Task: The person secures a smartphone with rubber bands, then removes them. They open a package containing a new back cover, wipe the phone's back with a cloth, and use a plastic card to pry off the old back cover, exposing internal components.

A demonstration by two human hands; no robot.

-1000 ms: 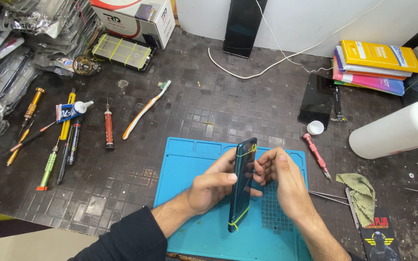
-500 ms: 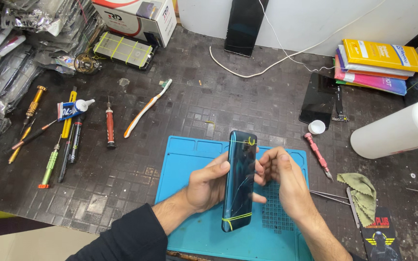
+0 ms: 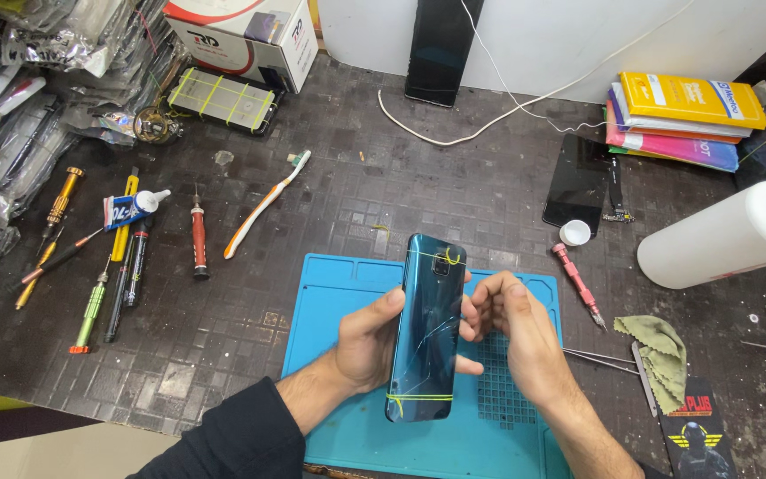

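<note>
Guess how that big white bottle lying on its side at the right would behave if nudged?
The white bottle is round and lies on its side, so it would probably roll rather than slide. Its smooth plastic wall looks slippery to grip. How full it is cannot be told, so neither can its weight.

1. This is a phone repair workshop: a blue repair mat (image 3: 339, 293) lies on a dark, scuffed tabletop (image 3: 330, 204).
2. Small screwdrivers (image 3: 198, 239), a glue tube (image 3: 135, 209) and a toothbrush (image 3: 266, 204) lie in a row at the left.
3. A loose phone screen (image 3: 575, 184), tweezers (image 3: 600, 358) and bagged spare parts (image 3: 11, 115) sit about the edges.
</note>
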